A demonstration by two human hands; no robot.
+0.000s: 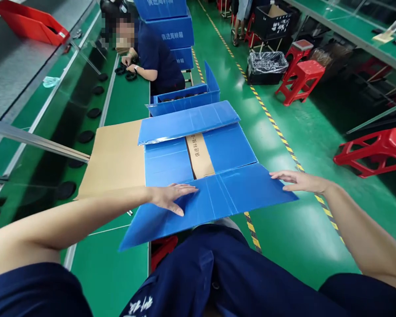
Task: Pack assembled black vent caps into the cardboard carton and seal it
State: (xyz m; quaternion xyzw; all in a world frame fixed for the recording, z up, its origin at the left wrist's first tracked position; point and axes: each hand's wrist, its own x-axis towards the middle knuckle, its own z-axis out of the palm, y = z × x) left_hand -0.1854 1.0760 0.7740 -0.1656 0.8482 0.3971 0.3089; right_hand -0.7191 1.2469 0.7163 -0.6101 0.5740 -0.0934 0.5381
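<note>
blue flap [224, 198] | under left fingers [185, 190], spread | right fingers [284, 175] parted at its edge, contact unclear

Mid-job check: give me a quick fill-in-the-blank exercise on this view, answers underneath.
1. The left hand rests on the near box flap, which is coloured ____.
2. Of that flap's two ends, left and right, the right hand is at the ____ one.
3. The floor line is striped yellow and ____.

Missing words: blue; right; black.
</note>
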